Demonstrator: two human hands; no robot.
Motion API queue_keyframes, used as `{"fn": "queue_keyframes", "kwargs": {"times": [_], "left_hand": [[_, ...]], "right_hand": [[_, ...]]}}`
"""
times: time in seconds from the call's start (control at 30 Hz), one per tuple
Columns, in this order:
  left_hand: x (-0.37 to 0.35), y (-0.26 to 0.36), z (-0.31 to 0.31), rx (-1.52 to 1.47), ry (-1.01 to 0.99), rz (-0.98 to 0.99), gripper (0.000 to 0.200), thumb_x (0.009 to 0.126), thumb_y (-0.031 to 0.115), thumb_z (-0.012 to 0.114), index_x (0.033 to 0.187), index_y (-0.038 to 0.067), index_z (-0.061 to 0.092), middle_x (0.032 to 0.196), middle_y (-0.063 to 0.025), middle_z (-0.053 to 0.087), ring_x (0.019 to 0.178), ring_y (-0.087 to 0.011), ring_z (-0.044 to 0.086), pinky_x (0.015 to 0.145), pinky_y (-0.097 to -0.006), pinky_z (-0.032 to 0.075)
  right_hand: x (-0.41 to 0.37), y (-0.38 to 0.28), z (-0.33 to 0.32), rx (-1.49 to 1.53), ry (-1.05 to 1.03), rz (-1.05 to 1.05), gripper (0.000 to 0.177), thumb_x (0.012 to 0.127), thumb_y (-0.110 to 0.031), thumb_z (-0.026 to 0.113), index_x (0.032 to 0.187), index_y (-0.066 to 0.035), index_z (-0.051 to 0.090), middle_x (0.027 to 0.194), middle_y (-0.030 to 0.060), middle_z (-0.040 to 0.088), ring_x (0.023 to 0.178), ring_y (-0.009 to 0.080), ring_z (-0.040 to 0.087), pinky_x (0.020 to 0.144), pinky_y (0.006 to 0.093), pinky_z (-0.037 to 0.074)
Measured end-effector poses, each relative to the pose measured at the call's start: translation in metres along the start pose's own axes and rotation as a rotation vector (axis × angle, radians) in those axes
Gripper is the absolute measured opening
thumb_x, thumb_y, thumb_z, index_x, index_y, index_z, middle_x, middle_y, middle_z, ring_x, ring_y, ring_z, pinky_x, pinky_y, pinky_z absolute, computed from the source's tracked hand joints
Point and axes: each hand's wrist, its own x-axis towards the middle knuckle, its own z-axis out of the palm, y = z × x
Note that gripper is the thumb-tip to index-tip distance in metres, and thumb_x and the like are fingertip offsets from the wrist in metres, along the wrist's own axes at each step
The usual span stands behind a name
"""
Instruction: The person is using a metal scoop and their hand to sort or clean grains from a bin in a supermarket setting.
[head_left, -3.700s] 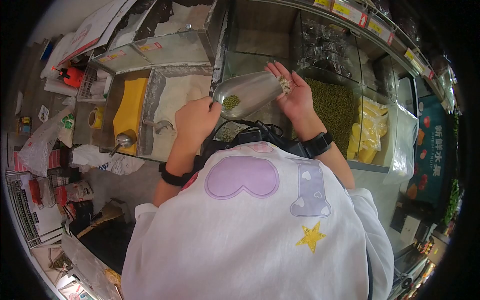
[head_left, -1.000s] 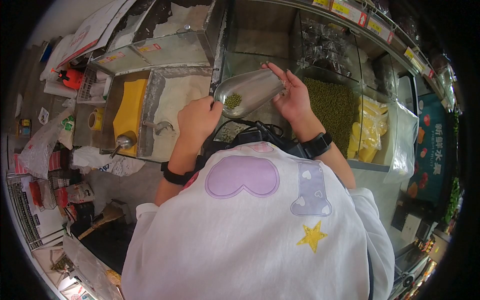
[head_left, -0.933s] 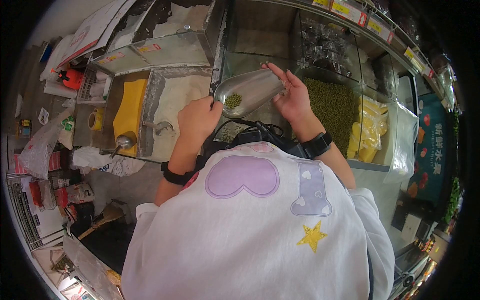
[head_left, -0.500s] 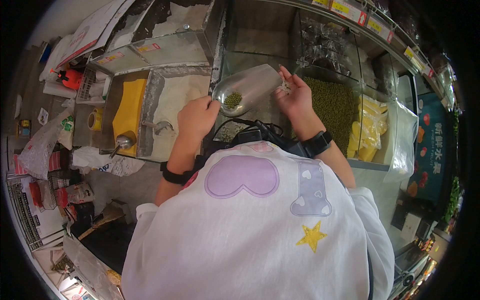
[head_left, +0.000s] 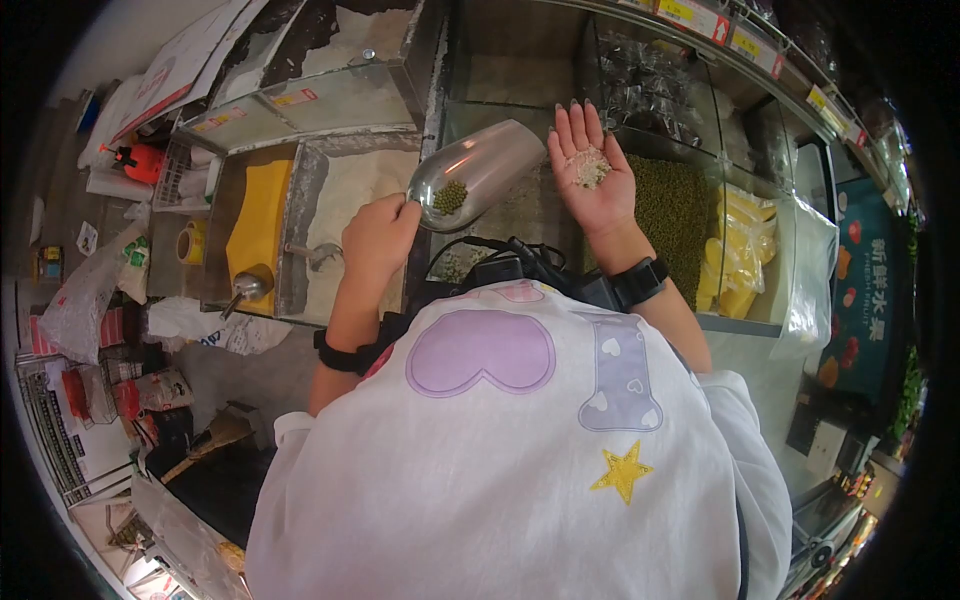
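Head view: left hand (head_left: 378, 235) grips a metal scoop (head_left: 476, 172) holding a few green beans (head_left: 449, 196). Right hand (head_left: 592, 172) lies flat, palm up, bearing pale bits (head_left: 590, 166), possibly husks.

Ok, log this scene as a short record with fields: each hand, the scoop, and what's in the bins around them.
left hand: grips the scoop's low end
scoop: metal, tilted, mouth up
scoop contents: a few green beans at the low end
right hand: open, palm up, beside the scoop
palm: small heap of pale grains
right of hands: bean pile in a bin
left of hands: white powder, then yellow powder
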Motion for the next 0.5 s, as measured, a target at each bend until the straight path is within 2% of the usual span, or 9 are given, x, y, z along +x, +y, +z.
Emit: {"fn": "queue_keyframes", "kwargs": {"times": [0.03,0.1,0.13,0.2,0.33,0.5], "left_hand": [[0.000,0.001,0.000,-0.011,-0.009,-0.007,0.032,0.078,0.031,0.045,0.072,0.002,0.059,0.065,-0.0152,0.058,0.064,-0.0320,0.056,0.058,-0.0395,0.041],[-0.001,0.001,0.000,-0.002,-0.001,0.004,0.032,0.078,0.031,0.045,0.073,0.002,0.059,0.066,-0.0163,0.058,0.065,-0.0332,0.056,0.059,-0.0399,0.041],[-0.001,0.001,0.000,0.007,0.007,0.015,0.032,0.078,0.031,0.045,0.074,0.002,0.058,0.068,-0.0175,0.058,0.065,-0.0343,0.056,0.059,-0.0403,0.041],[-0.002,0.003,-0.001,0.007,0.000,0.012,0.032,0.078,0.031,0.046,0.075,0.002,0.058,0.069,-0.0183,0.057,0.066,-0.0352,0.055,0.059,-0.0407,0.041],[-0.003,0.003,-0.001,0.004,0.004,0.017,0.032,0.078,0.031,0.046,0.076,0.001,0.058,0.069,-0.0189,0.057,0.066,-0.0358,0.055,0.060,-0.0411,0.041],[-0.003,0.001,-0.001,0.012,0.007,0.017,0.033,0.079,0.031,0.046,0.075,0.001,0.059,0.068,-0.0185,0.057,0.066,-0.0352,0.056,0.060,-0.0408,0.041]], "right_hand": [[0.000,0.002,0.001,0.000,0.000,0.000,0.040,0.093,-0.025,0.035,0.127,-0.006,0.045,0.131,0.0151,0.046,0.128,0.0300,0.035,0.101,0.0455,0.034],[0.001,0.005,0.006,-0.161,0.046,-0.056,0.044,0.093,-0.027,0.034,0.133,-0.009,0.039,0.140,0.0150,0.033,0.133,0.0304,0.025,0.100,0.0452,0.033],[0.001,0.003,0.004,-0.161,0.046,-0.056,0.044,0.093,-0.027,0.034,0.133,-0.009,0.039,0.140,0.0150,0.033,0.133,0.0304,0.025,0.100,0.0452,0.033],[0.002,-0.004,-0.004,-0.137,-0.118,0.127,0.046,0.092,-0.029,0.035,0.134,-0.010,0.037,0.143,0.0141,0.030,0.133,0.0308,0.024,0.099,0.0458,0.032],[0.004,-0.006,-0.007,-0.132,-0.113,0.190,0.047,0.092,-0.030,0.036,0.135,-0.010,0.036,0.143,0.0132,0.030,0.133,0.0322,0.025,0.096,0.0470,0.033],[0.004,0.000,-0.004,-0.232,-0.019,0.205,0.052,0.090,-0.039,0.038,0.134,-0.011,0.039,0.144,0.0131,0.028,0.126,0.0357,0.033,0.097,0.0484,0.032]]}}
